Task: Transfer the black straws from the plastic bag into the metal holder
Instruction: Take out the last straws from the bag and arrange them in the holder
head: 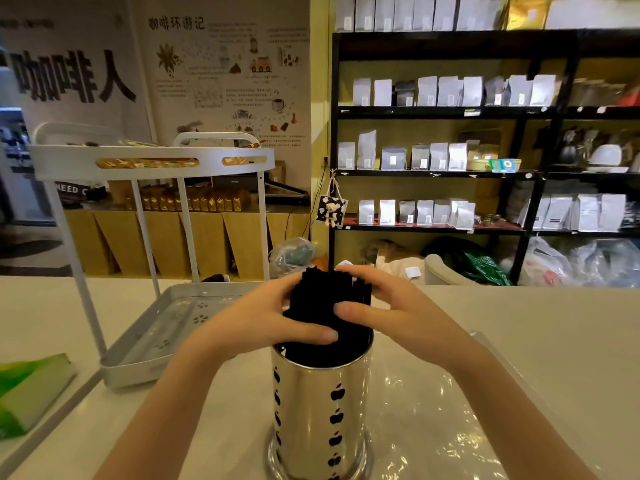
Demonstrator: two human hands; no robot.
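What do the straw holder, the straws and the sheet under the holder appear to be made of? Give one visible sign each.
Holder: polished metal, mirror reflections, apple-shaped cutouts. Straws: matte black, plastic or paper, unclear. Sheet: clear plastic film, glossy wrinkles.

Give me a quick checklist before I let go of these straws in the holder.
1. Black straws inside the metal holder: ok, lower ends are below the rim.
2. Holder upright on the counter: ok.
3. Left hand and right hand both around the bundle: ok.
4. Straws seated on the holder's bottom: cannot tell, hidden inside.
5. Plastic bag emptied: cannot tell; it lies flat beside and under the holder.
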